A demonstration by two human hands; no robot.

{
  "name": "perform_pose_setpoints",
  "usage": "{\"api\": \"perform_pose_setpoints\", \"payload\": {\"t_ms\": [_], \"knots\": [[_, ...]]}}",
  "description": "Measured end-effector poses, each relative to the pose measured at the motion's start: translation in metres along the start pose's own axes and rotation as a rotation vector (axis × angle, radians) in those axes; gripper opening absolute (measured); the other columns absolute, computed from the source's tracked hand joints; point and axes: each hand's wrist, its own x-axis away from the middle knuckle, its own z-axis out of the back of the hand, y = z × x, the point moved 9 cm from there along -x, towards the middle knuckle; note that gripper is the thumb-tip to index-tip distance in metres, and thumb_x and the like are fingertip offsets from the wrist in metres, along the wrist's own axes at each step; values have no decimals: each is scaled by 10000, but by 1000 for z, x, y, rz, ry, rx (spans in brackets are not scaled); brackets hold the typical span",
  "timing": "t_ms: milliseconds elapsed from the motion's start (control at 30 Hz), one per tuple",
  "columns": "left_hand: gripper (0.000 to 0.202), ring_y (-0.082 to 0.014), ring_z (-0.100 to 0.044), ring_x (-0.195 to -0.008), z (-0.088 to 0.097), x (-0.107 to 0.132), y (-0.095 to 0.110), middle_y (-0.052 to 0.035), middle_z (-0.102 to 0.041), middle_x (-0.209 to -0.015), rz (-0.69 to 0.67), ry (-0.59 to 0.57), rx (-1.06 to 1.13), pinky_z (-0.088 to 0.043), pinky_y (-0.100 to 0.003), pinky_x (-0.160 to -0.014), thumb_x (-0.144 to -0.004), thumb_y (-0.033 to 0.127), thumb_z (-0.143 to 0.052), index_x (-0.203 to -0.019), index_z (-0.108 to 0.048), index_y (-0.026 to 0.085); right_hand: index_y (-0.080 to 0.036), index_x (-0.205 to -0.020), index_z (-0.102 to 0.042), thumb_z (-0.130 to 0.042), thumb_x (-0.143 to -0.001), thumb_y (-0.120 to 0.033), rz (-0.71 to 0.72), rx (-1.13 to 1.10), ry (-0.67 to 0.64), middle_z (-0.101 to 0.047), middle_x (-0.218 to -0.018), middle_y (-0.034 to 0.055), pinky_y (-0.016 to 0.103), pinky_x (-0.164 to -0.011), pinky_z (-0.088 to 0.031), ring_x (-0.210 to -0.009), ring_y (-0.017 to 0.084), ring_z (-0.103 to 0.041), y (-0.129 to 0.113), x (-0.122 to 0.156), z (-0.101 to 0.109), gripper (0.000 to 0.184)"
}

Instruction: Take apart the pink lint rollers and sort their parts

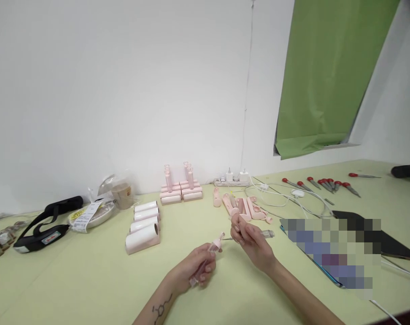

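In my left hand (198,266), the fingers are wrapped round a pink, partly see-through lint roller handle (215,246), its looped end pointing up and right. My right hand (252,241) is closed round a screwdriver (267,234) with a clear grip. The thin metal shaft runs left from the fist towards the looped end; whether the tip touches it I cannot tell. Behind my right hand lie several loose pink plastic parts (247,207). White paper rolls (142,238) stand in a row to the left of my hands.
Assembled pink lint rollers (181,192) stand by the wall beside a power strip (231,181) with white cables. Red-tipped tools (329,184) lie at the back right. A dark laptop (390,241) and a blurred sheet are on the right. A black strap (45,232) and wrapped packages are left.
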Motion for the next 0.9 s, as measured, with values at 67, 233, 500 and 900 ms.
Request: {"api": "perform_pose_setpoints", "payload": {"t_ms": [67,233,500,900], "knots": [[213,-11,-202,-283,-10,3,-4,103,-373,-485,80,-78,29,-99,-145,-296,-737,330,-448,-918,-443,218,-183,-504,-227,-345,-807,-430,22,24,8,-288,-695,-11,276,-496,-322,-496,92,-294,-2,2,-1,409],[213,-32,-106,-239,-32,13,-12,98,-386,-407,197,-243,57,-40,-174,-274,-766,375,-350,-884,-451,230,-198,-657,-469,-319,-846,-401,59,520,-151,-425,-791,38,269,-585,-385,-673,144,-453,-1,7,-20,315],[201,-80,-320,-429,4,13,23,58,-374,-503,-101,294,-958,-194,-206,-419,-717,330,-476,-593,-386,201,-185,-434,-402,-283,-845,-378,-188,1112,-204,-438,-391,-14,232,-451,-269,-386,101,-384,42,8,-20,469],[189,-100,-444,-487,66,-5,75,66,-417,-614,-286,659,-907,-313,-194,-484,-800,270,-291,-977,-302,204,-170,-789,-573,-181,-841,-517,-325,1235,205,-578,-720,40,256,-594,-379,-691,176,-561,-4,-64,113,526]]}}
